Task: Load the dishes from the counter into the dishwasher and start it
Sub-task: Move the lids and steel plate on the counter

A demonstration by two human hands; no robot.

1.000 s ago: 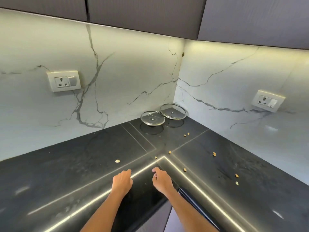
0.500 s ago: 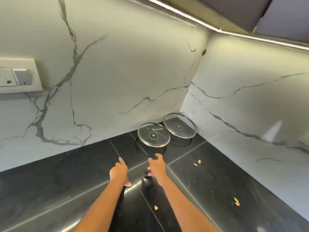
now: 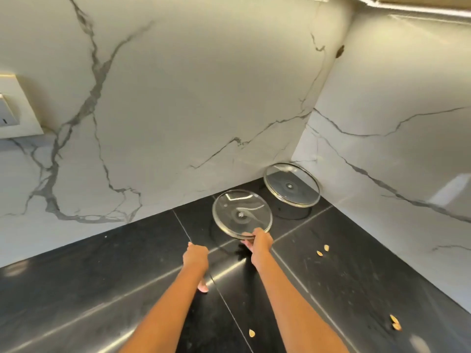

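Counter: my black polished stone counter (image 3: 102,284) met white grey-veined marble walls (image 3: 178,98) at a corner
Far lid: a round glass lid with a gold metal rim (image 3: 292,185) leaned tilted in that corner; apart from my hands
Near lid: a round clear glass lid with a steel rim (image 3: 242,214) stood tilted just before it
Right hand (image 3: 260,241): I pinched the near lid's front rim
Left hand (image 3: 195,258): hovered above the counter, fingers loosely curled, holding nothing
Scraps: small tan seed-like bits (image 3: 322,250) lay scattered to my right
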